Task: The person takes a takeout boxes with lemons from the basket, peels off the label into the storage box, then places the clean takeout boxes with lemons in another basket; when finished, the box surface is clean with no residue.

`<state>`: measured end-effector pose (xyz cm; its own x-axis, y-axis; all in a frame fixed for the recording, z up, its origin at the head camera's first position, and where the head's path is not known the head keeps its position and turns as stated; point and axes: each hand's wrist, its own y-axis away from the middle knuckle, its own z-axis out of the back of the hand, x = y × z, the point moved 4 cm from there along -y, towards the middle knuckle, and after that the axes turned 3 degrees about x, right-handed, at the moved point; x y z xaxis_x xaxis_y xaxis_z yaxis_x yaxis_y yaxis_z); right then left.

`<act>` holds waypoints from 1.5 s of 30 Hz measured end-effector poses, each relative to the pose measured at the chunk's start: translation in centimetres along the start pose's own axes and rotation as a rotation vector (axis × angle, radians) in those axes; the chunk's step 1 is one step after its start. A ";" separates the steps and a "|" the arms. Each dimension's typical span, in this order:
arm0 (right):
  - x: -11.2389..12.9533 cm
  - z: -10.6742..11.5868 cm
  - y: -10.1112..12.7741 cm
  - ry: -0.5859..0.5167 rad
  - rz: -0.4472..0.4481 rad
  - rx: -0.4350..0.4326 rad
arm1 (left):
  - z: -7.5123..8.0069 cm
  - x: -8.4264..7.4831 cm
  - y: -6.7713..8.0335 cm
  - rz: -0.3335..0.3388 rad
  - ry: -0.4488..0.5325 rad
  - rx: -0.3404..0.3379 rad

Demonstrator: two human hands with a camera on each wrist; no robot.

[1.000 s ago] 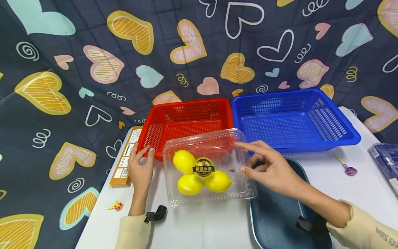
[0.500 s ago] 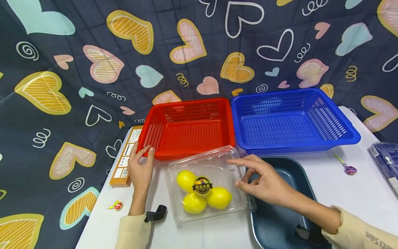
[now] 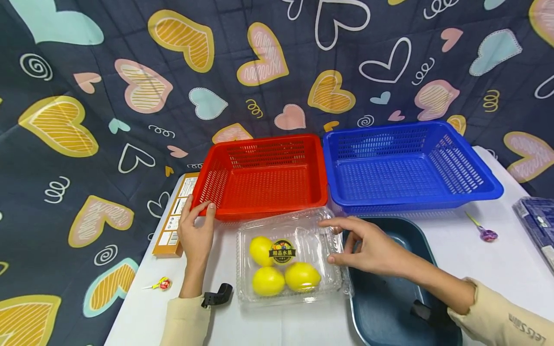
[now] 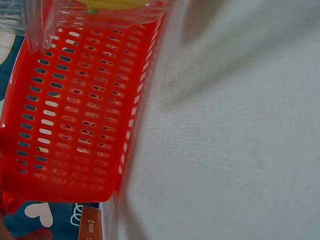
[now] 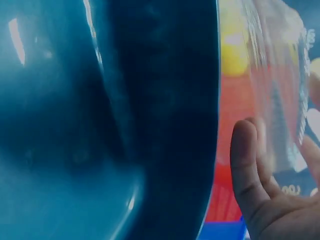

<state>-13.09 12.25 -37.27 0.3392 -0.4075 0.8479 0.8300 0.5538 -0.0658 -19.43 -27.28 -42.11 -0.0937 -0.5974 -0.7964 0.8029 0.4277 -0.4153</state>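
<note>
A clear plastic clamshell box [image 3: 290,257] holding three yellow lemons lies flat on the white table [image 3: 476,269], just in front of the red basket [image 3: 207,178]. My right hand [image 3: 327,240] holds the box's right side, index finger on the lid's back corner and thumb on the right edge. In the right wrist view one finger [image 5: 247,160] lies against the clear box [image 5: 275,90]. My left hand [image 3: 196,211] rests on the table with straight fingers touching the red basket's front left corner and holds nothing. The left wrist view shows the red basket [image 4: 75,125].
A blue basket [image 3: 489,185] stands beside the red one. A dark blue tray [image 3: 389,298] lies under my right forearm. An orange carton [image 3: 173,216] sits at the left edge. Lollipops [image 3: 162,284] [image 3: 486,234] lie on either side, and a dark package [image 3: 536,226] at far right.
The clear box came down from a tilt against the red basket's front and now lies flat on the table, nearer me. My right hand lowered with it. The left hand stayed put.
</note>
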 end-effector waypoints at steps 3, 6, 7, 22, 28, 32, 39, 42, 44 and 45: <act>-0.3 0.2 -0.2 0.009 -0.003 0.067 | 0.0 0.0 0.0 0.000 0.002 0.000; -0.7 0.2 -0.2 0.022 -0.020 0.127 | 0.0 0.0 -0.1 -0.007 0.002 -0.001; -0.8 0.1 -0.2 0.028 -0.026 0.142 | 0.0 0.0 -0.1 -0.008 0.004 -0.001; -1.9 -0.8 -0.2 0.063 -0.057 0.148 | -0.1 -0.4 -0.3 -0.012 0.003 -0.001; -1.9 -1.0 -0.5 0.083 -0.057 0.127 | -0.1 -0.4 -0.3 -0.013 -0.009 0.000; -1.9 -1.0 -0.6 0.087 -0.051 0.135 | -0.1 -0.3 -0.3 -0.011 -0.009 0.004; -1.7 -0.8 -0.8 0.122 -0.031 0.169 | 0.0 -0.1 -0.3 -0.011 -0.016 0.005; -1.7 -0.8 -0.9 0.126 -0.031 0.182 | 0.1 -0.1 -0.3 -0.010 -0.030 0.007; -1.7 -0.7 -0.9 0.124 -0.027 0.192 | 0.1 -0.1 -0.3 -0.012 -0.043 0.017; -1.7 -0.7 -0.9 0.123 -0.026 0.200 | 0.1 -0.2 -0.3 -0.012 -0.052 0.026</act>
<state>-14.08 11.95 -39.01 0.3807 -0.5017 0.7768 0.7390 0.6700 0.0706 -19.60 -27.42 -41.78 -0.0734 -0.6376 -0.7669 0.8168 0.4028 -0.4131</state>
